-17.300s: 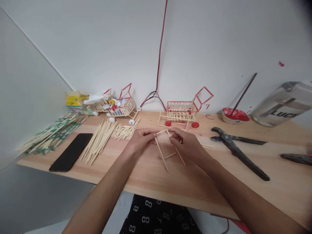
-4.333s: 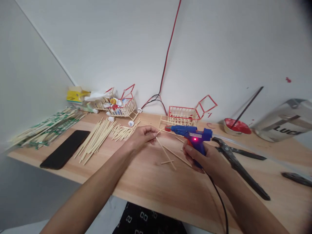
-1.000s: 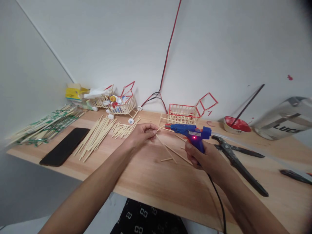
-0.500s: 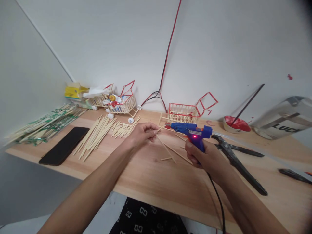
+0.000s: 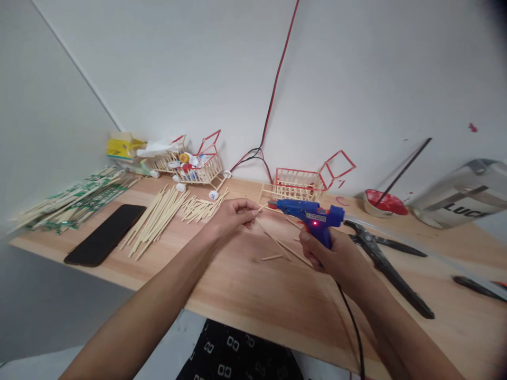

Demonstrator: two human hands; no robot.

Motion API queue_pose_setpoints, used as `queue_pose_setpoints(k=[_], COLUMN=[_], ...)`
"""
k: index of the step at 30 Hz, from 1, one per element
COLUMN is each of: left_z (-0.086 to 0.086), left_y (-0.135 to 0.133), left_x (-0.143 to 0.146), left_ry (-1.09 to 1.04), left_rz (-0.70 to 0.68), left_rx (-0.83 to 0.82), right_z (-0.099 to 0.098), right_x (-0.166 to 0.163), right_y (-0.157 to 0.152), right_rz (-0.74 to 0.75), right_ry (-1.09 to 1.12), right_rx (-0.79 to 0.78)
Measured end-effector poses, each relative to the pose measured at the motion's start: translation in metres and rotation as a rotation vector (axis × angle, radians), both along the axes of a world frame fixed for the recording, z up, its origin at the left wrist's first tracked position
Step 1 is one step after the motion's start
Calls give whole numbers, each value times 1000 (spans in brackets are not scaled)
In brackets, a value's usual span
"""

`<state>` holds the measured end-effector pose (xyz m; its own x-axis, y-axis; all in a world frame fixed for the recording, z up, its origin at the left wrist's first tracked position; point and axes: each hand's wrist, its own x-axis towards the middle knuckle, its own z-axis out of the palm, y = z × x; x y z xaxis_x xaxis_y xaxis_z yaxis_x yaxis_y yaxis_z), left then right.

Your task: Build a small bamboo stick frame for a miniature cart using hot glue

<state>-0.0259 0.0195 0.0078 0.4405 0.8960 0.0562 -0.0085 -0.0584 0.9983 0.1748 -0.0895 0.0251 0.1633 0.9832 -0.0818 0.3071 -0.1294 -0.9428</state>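
My left hand pinches the top corner of a small frame of thin wooden sticks that rests on the wooden table. My right hand is wrapped round the grip of a blue hot glue gun with a red light lit on it. The gun's red nozzle points left and sits right at the stick corner by my left fingertips. A black cord runs from the gun down past my right wrist.
Loose sticks and a black phone lie at the left, beside wrapped stick packets. Two stick-built carts stand by the wall. Black pliers, a red paint bowl and a metal can are at the right.
Seventeen seconds ago both hands held the stick frame; since then my right hand has taken up the glue gun. Over the last second the nozzle stays at the stick corner with hardly any movement.
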Motion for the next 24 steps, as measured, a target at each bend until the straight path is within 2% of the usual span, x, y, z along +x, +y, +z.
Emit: queue_pose_setpoints(k=[9,14,24], left_z=[-2,-2,2], left_y=[2,2,-1], left_x=[0,-1,-1], left_ry=[-53,-61,-9], left_rz=[2,-14,-39], left_rx=[-44,-42,-44], right_z=[-2,0,5], right_x=[6,3,-2], right_y=[2,0,-2], right_rz=[43,-24,-49], right_ry=[-23,-13,25], right_rx=[-30,10,19])
